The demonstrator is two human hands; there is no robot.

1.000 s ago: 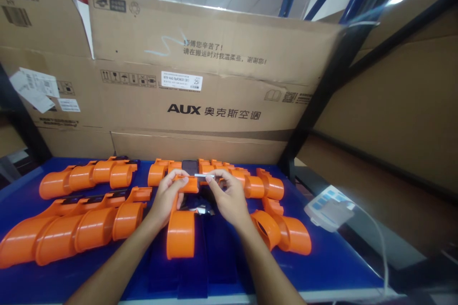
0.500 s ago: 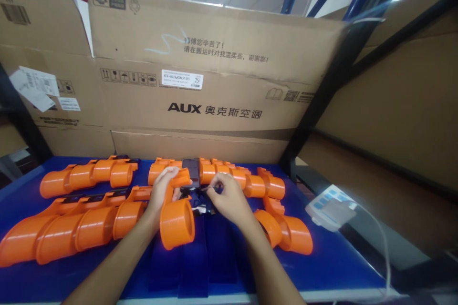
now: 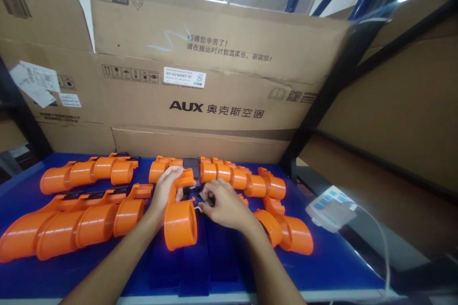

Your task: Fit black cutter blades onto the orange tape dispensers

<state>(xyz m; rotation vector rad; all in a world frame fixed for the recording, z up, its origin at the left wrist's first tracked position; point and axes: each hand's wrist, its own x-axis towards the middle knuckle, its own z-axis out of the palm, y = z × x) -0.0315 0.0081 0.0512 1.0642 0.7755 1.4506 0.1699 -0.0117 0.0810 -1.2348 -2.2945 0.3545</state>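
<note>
My left hand (image 3: 169, 186) is wrapped around the upper handle of an orange plastic piece with a round cup (image 3: 181, 225) at its lower end. The cup hangs below my fingers, towards me. Just to the right, my right hand (image 3: 223, 202) is closed in a pinch beside a small dark blue part (image 3: 195, 196) with a bit of white at its edge. What lies between those fingertips is too small and hidden to make out. Dark blue flat strips (image 3: 193, 262) lie on the table below both hands.
Rows of similar orange pieces (image 3: 96, 221) line the left, more orange pieces (image 3: 255, 186) the back right. A phone-like dark slab (image 3: 192, 169) lies behind my hands. A white power strip (image 3: 331, 207) with a cable sits at the right edge. Cardboard (image 3: 214, 81) stands behind the blue table (image 3: 286, 271).
My right hand has moved slightly left and down, closer to the orange piece. My left hand and its piece have shifted slightly right. The view has tilted a little.
</note>
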